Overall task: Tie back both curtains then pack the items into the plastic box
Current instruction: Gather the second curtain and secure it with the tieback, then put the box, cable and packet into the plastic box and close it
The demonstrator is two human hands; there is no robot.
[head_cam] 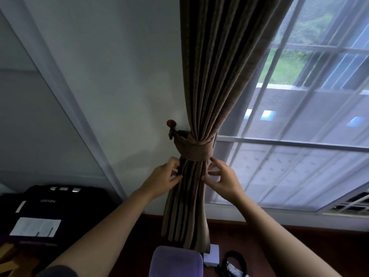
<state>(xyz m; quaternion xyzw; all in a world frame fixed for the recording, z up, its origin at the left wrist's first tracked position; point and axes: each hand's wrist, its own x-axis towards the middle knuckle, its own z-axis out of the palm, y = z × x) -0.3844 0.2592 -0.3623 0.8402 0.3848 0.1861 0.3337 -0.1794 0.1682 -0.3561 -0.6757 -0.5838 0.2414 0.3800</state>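
Brown curtain [215,76] hangs vertically, left hand [162,179] pinching its folds, right hand [225,177] splayed, touching them.

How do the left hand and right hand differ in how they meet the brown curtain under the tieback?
The left hand pinches a fold at the left edge of the curtain between thumb and curled fingers; the right hand spreads its fingers and only touches the right edge. The right hand's forefinger reaches the lower rim of the tieback; the left hand lies just under it. Both sit at one height below the tieback.
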